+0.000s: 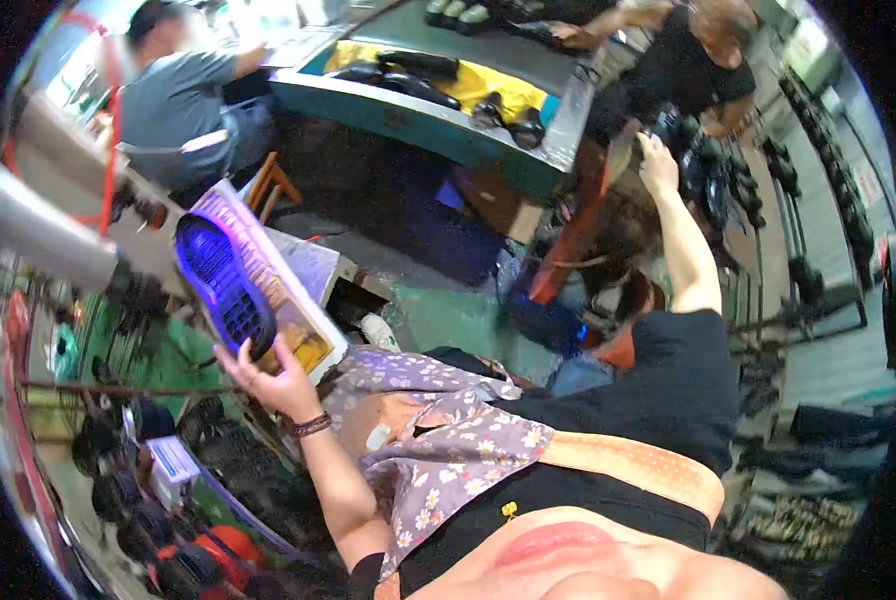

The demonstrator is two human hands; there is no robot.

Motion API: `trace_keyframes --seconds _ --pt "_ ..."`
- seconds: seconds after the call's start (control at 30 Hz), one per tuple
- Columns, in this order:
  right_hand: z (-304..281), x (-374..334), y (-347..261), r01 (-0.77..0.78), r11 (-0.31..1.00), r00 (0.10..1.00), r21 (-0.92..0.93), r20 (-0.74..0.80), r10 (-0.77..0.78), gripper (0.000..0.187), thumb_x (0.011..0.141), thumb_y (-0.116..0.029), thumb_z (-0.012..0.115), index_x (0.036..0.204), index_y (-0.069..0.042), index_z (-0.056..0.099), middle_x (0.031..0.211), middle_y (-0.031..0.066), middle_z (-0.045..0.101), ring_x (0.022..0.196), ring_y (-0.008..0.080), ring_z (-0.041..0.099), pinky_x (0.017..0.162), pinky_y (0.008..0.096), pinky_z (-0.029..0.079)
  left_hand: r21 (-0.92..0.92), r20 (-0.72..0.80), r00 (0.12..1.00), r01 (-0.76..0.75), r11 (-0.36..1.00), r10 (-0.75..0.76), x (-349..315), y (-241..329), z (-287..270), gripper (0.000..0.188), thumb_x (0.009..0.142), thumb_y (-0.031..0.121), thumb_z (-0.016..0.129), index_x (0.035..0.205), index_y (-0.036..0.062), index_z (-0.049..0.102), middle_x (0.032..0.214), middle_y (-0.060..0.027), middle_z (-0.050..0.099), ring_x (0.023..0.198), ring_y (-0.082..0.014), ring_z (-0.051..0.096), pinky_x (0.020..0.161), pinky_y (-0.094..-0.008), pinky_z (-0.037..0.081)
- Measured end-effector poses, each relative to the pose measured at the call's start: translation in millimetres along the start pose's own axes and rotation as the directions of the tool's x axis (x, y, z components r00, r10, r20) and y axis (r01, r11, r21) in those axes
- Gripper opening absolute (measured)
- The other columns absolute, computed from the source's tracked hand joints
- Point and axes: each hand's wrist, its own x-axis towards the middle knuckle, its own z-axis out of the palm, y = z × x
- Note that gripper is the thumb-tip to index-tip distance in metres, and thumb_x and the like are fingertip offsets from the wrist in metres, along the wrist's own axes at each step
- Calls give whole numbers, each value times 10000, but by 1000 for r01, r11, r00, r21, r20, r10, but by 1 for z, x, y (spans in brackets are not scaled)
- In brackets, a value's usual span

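Observation:
A dark shoe sole [218,262], lit blue-violet with its gridded inner face up, is held at its lower end by my left hand [273,375], thumb on one side and fingers on the other. Right beneath and beside it stands a printed carton [286,285] with a yellow patch. My right arm reaches far out to the upper right. There my right hand [658,165] is next to a brownish flat piece [622,158] and dark shoes [706,175]; its fingers are partly bent and blurred, and I cannot make out whether they grip anything.
A teal-edged bench [408,125] with dark shoes on yellow cloth [478,80] stands ahead. One person [173,100] sits at the far left; another [698,60] in black works close beyond my right hand. Shoe racks [828,170] line the right. Dark items and a red thing [230,555] lie lower left.

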Motion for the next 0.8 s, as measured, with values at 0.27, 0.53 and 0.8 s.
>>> trace_keyframes --seconds 0.27,0.53,0.8 --pt "-185 -32 -134 -8 856 981 516 -162 107 445 780 -179 705 1214 -132 618 902 104 666 752 169 637 714 289 494 -252 293 948 -45 967 121 -36 56 13 689 728 254 786 1305 60 461 1480 -223 296 1362 -391 296 1119 -471 238" --pt "-238 -114 -313 50 -433 886 900 -240 -397 456 854 -173 650 1244 44 554 1110 138 649 996 189 627 894 305 472 -79 380 895 -221 972 234 -14 98 -19 1037 591 290 824 1462 96 297 1446 -190 356 1315 -377 340 1100 -500 229" --pt "-207 -146 -468 427 -229 482 875 -435 -760 396 858 -210 683 1211 -65 578 1147 160 633 1086 251 606 939 332 459 -681 727 556 509 -526 -402 -30 35 -109 484 908 356 533 1231 -4 540 1174 -144 623 1030 -271 623 947 -402 480"
